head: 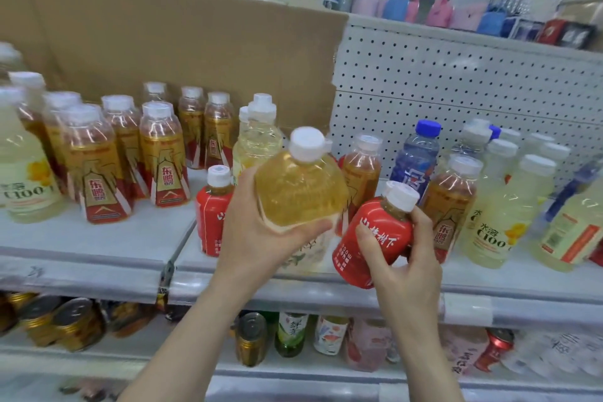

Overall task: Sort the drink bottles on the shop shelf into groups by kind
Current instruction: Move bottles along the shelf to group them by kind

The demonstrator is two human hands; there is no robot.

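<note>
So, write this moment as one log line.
left hand: grips yellow plastic bottle | right hand: grips small red-label bottle | grey shelf: partly sorted

Surface finishes, shelf stock.
In left hand (261, 238): clear glossy plastic bottle of amber drink (300, 192), matt white cap (306, 143). In right hand (408, 271): plastic bottle in glossy red wrap (388, 225). Behind both: matt brown cardboard sheet (163, 42), white perforated metal panel (456, 81). Below: shiny gold metal cans (75, 323).

Gold-and-red bottles (163, 166) stand left on the grey shelf (65, 238), pale bottles (489, 228) and a blue bottle (412, 163) right.
</note>
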